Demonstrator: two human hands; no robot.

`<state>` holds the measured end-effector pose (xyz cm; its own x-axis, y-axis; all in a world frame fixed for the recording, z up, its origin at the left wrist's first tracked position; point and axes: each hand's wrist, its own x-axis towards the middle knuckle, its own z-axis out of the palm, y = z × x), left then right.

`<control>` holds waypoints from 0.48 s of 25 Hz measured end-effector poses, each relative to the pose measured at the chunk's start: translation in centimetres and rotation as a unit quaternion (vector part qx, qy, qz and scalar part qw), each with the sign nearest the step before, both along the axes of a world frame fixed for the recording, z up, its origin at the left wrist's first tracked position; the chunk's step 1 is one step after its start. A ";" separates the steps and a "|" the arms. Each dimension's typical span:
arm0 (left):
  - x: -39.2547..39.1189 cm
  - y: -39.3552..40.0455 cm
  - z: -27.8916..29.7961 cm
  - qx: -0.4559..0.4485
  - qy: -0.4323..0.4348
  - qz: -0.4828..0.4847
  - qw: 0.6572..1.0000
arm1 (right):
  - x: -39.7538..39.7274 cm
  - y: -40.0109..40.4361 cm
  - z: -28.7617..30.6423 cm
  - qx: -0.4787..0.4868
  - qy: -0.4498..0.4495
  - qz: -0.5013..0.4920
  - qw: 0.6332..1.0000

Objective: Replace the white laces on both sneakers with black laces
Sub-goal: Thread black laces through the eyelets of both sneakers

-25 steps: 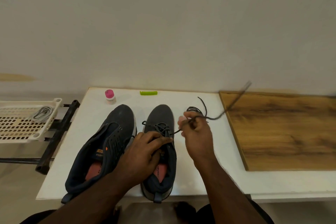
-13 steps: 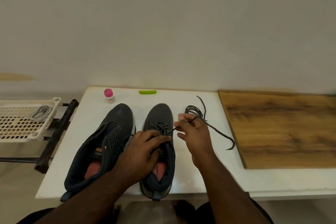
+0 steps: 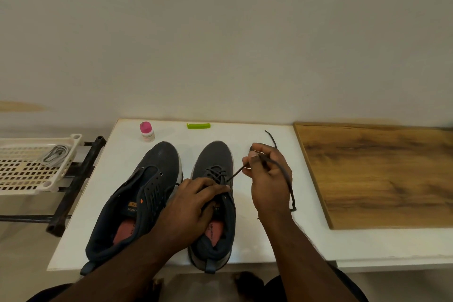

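Two dark sneakers; left hand grips the right sneaker, right hand pinches one black lace.

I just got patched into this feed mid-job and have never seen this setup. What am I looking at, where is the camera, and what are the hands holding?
There is no machine here: a person works with bare hands, and the single camera sits on their head, looking down at a white table. Two dark sneakers stand side by side. The left hand grips the right sneaker at its opening. The right hand pinches a black lace that runs from that shoe's eyelets, its loose end trailing over the hand. The left sneaker shows no lace. Behind them stand a pink-capped bottle and a green clip. A wooden board lies to the right, a white basket off to the left.
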<state>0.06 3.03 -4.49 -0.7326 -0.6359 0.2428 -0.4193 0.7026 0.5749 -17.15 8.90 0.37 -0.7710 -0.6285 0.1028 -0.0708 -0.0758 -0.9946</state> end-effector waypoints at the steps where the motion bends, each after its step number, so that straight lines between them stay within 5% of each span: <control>1: 0.0 0.0 0.0 -0.001 -0.001 0.001 1.000 | -0.1 0.0 0.0 0.006 -0.031 0.017 0.999; 3: 0.0 0.1 0.0 -0.002 0.000 0.000 1.000 | -0.2 0.0 -0.2 0.082 -0.070 0.075 0.991; 7: 0.0 0.1 -0.1 -0.008 0.007 -0.006 1.000 | 0.4 -0.2 -1.0 0.216 0.025 0.156 0.963; 12: 0.1 0.1 -0.1 0.002 0.006 -0.005 1.000 | 0.1 -0.2 0.0 0.038 -0.039 0.019 0.998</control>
<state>0.14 3.10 -4.64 -0.7362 -0.6291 0.2495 -0.4046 0.7047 0.5829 -17.09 8.74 0.35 -0.7508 -0.6604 -0.0056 0.0081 -0.0008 -1.0000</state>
